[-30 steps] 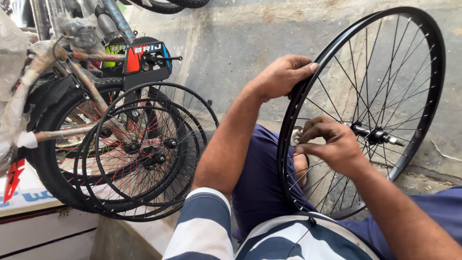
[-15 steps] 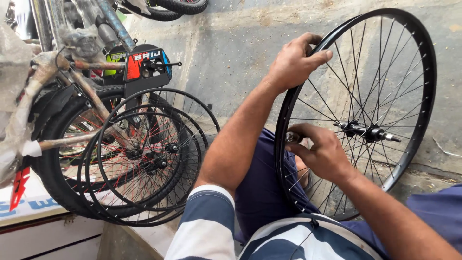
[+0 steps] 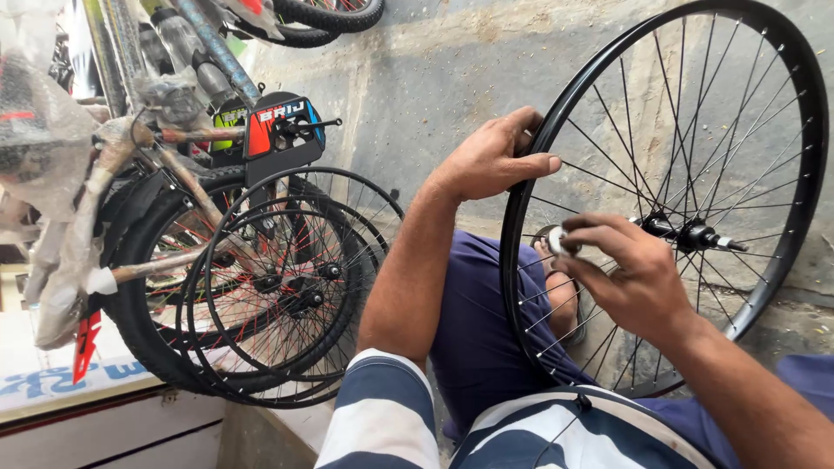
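A black bicycle wheel (image 3: 786, 217) stands upright between the person's knees, its rim rising from the lap to the top edge of the view, thin spokes running in to a hub and axle (image 3: 691, 233) just right of the right hand's grip. Well to the left of both hands, a stack of bare black rims (image 3: 287, 287) with spokes leans against a tyred wheel (image 3: 130, 295), and above them stands a bicycle frame wrapped in clear plastic (image 3: 78, 217). A rough concrete wall (image 3: 417, 78) fills the background behind the hands.

The left hand (image 3: 491, 161) sits at the upper left arc of the rim, its grip closed around the rim edge with the thumb laid along the near side and the fingers curled over the far side. The right hand (image 3: 630, 274) is below and to the right of it, in front of the spokes, beside the hub. Its grip is narrow: fingertips pinch a small round silvery tool (image 3: 556, 241), which lies at the left tip of that hand and touches a spoke near the wheel's left half. A sandalled foot (image 3: 565, 304) shows through the spokes just beneath that pinched tool.
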A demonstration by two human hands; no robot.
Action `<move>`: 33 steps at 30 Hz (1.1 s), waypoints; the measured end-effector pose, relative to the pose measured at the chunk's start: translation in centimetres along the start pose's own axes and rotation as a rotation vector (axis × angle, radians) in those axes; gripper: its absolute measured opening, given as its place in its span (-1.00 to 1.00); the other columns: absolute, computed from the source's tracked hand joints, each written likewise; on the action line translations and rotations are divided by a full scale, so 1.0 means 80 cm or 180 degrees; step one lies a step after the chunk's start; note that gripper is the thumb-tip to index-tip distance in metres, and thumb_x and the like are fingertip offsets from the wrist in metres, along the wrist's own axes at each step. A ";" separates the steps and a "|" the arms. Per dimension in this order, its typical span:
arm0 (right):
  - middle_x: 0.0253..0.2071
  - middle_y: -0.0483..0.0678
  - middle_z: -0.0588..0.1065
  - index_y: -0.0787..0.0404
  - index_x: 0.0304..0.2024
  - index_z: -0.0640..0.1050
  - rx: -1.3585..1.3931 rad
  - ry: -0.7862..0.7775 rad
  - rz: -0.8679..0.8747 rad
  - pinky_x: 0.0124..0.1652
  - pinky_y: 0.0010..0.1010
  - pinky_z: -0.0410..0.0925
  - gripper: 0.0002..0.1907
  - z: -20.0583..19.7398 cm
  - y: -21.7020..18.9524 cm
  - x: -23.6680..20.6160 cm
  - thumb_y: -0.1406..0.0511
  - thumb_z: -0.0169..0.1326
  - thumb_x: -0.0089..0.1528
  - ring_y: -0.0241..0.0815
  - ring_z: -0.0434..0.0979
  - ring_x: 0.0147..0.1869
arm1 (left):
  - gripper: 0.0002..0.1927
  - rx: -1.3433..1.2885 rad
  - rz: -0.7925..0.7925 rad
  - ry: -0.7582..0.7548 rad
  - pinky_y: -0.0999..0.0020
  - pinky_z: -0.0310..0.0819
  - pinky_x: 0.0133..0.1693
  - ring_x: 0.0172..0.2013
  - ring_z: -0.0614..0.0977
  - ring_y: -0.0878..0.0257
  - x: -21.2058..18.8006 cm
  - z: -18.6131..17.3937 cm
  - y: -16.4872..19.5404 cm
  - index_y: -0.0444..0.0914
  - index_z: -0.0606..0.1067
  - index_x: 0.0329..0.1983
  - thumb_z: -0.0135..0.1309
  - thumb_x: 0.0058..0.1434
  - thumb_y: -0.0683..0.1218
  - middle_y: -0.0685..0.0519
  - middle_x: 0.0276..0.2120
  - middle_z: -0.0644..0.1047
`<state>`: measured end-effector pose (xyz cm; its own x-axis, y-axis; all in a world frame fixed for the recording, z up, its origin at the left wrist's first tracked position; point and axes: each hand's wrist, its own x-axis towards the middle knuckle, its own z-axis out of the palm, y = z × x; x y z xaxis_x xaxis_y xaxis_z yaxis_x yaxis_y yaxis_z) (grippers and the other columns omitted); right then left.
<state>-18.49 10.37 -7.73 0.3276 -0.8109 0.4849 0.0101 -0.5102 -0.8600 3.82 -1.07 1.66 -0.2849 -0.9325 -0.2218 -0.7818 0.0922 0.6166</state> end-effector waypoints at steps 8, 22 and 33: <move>-0.19 0.07 0.70 0.28 -0.05 0.68 0.1289 -0.0181 0.1962 -0.18 -0.39 0.58 -0.71 0.036 0.015 0.037 0.24 0.19 0.27 -0.15 0.72 -0.18 | -0.22 -0.0355 0.0053 -0.0090 0.34 0.60 -0.35 -0.34 0.68 0.28 -0.002 -0.003 0.007 -0.38 0.44 0.18 0.31 0.09 0.25 -0.04 -0.34 0.64; 0.00 0.12 0.60 0.32 0.13 0.51 0.0797 -0.0259 0.1470 0.03 -0.43 0.44 -0.49 0.017 0.001 0.028 0.38 0.28 0.11 -0.14 0.61 0.05 | -0.38 -0.1934 0.0295 -0.0463 0.41 0.40 -0.45 -0.48 0.47 0.40 0.019 0.012 0.016 -0.32 0.59 -0.07 -0.14 0.48 0.32 0.16 -0.49 0.46; -0.03 0.12 0.52 0.36 0.08 0.56 0.1222 0.0823 0.1297 -0.04 -0.34 0.48 -0.61 -0.064 0.042 -0.076 0.61 0.22 0.20 -0.17 0.55 -0.02 | -0.49 -0.1550 0.1330 -0.0730 0.38 0.60 -0.43 -0.46 0.62 0.36 0.066 0.078 0.107 -0.25 0.58 0.14 0.02 0.37 0.20 0.07 -0.39 0.64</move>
<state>-25.32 12.12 -12.77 0.1374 -0.9867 0.0866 0.2876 -0.0440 -0.9567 -7.85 -2.99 1.10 -0.6610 -0.7503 -0.0125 -0.2571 0.2108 0.9431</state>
